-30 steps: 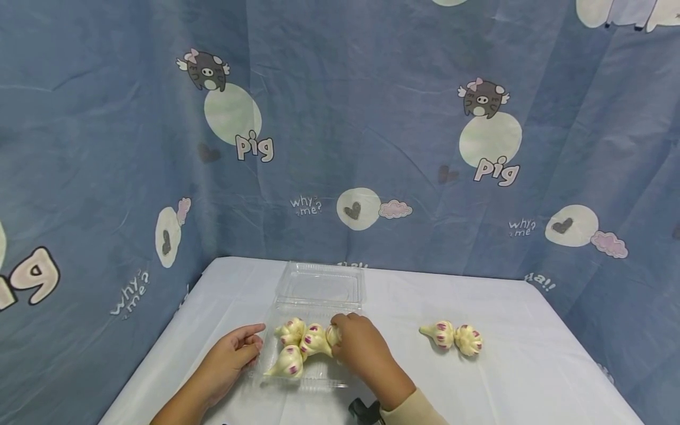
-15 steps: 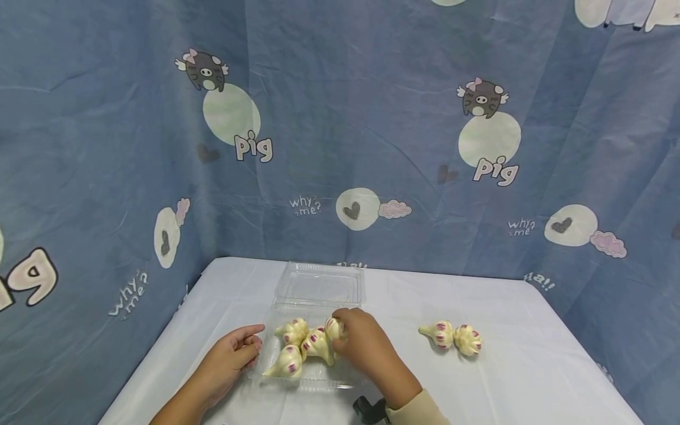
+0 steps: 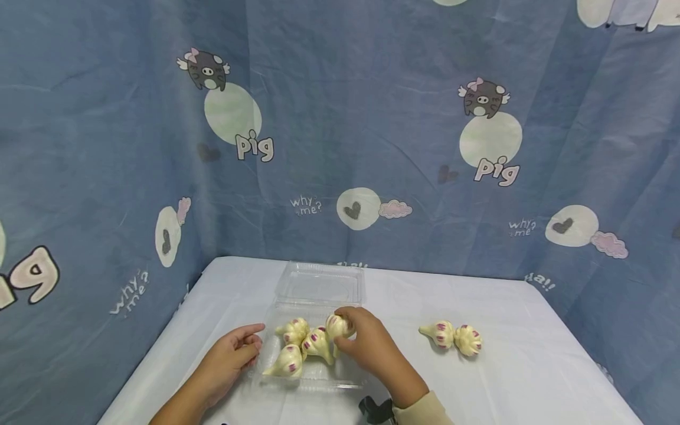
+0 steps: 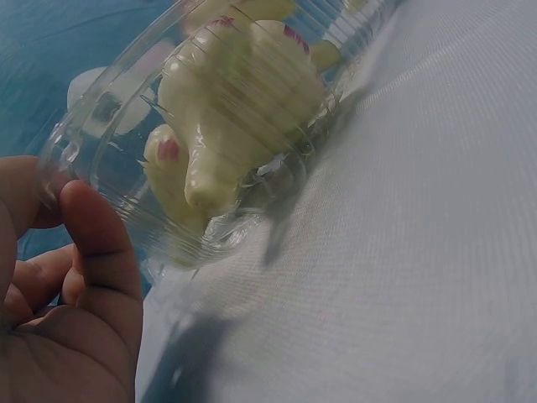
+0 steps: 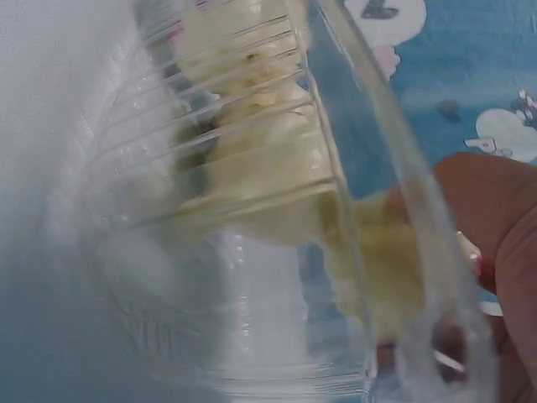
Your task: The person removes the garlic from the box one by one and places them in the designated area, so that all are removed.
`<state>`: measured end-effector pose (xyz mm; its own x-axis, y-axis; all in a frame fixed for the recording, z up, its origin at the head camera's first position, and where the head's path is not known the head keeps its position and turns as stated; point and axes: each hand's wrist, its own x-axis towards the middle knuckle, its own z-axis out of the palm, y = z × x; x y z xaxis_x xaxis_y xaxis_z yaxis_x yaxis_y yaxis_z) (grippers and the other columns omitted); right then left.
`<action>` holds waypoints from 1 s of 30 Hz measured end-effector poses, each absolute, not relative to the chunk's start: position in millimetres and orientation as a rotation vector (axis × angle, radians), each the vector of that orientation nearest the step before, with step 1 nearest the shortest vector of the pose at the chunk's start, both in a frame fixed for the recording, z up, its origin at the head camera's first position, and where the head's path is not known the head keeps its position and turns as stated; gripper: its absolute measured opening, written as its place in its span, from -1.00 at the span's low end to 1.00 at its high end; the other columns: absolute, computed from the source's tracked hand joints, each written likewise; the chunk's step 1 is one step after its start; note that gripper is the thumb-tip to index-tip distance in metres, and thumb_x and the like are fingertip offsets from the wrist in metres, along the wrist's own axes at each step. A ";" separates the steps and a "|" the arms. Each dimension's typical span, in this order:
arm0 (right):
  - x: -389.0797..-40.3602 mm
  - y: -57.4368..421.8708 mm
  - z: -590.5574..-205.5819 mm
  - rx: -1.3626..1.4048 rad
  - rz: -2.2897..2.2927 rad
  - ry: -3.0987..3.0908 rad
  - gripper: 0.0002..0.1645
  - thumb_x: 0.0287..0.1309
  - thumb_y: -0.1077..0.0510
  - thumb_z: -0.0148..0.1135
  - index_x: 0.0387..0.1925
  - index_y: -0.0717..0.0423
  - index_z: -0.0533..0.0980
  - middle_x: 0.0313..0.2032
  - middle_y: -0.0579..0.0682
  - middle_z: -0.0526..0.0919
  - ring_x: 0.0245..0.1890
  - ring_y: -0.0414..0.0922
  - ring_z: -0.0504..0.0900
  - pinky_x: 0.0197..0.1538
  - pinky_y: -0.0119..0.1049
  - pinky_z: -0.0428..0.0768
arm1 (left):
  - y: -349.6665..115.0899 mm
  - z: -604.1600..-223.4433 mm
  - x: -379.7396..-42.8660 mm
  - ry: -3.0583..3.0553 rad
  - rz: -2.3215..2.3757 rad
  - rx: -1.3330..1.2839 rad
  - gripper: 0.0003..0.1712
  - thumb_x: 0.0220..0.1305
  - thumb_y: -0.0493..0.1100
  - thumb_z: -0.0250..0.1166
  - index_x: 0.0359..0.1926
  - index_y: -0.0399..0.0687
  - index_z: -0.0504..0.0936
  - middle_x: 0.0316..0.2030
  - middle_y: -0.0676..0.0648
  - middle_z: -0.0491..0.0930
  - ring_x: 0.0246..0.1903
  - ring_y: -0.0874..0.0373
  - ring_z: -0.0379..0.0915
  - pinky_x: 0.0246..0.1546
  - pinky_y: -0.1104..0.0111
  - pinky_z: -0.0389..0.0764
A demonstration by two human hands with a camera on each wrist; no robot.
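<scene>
An open clear plastic clamshell box [image 3: 319, 382] lies on the table with several garlic bulbs in it, cream with purple patches. My left hand [image 3: 231, 357] is at the box's left side; in the left wrist view its thumb and a finger [image 4: 96, 222] pinch the clear rim [image 4: 63, 168]. With thumb and fingers, my right hand [image 3: 369, 342] holds a garlic bulb [image 3: 337, 326] at the right of the box, beside another garlic bulb [image 3: 317, 343]. Through the box wall, the right wrist view shows this held bulb [image 5: 386, 260] partly hidden by the rim.
The box's lid [image 3: 320, 283] is folded back, away from me. Two more garlic bulbs, one with its stem leftward [image 3: 441, 334] and one rounder [image 3: 468, 340], lie on the white tablecloth [image 3: 510, 378] to the right. A blue printed curtain [image 3: 404, 147] hangs behind.
My right hand has shifted slightly right and back, and the garlic bulb in it shows more. The neighbouring bulb has turned a little. My left hand stays in place.
</scene>
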<state>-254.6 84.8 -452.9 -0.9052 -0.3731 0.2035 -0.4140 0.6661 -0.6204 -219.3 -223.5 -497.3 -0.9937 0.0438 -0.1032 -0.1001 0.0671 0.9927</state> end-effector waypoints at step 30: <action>-251.4 111.5 -460.6 0.526 1.580 -2.515 -0.39 0.26 0.15 0.44 0.33 0.00 0.52 0.24 -0.06 0.60 0.25 -0.10 0.56 0.32 -0.13 0.58 | -220.5 -493.2 -220.0 2.228 2.050 -0.062 -0.38 0.46 -0.38 0.14 0.49 -0.42 0.29 -0.17 -0.07 0.50 -0.34 0.24 0.41 -0.34 0.43 0.57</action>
<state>-251.4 111.5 -460.6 -0.9317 -0.2245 0.2856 -0.3548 0.3927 -0.8485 -220.0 -220.5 -493.2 -0.9928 0.0467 -0.1107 -0.1064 0.0858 0.9906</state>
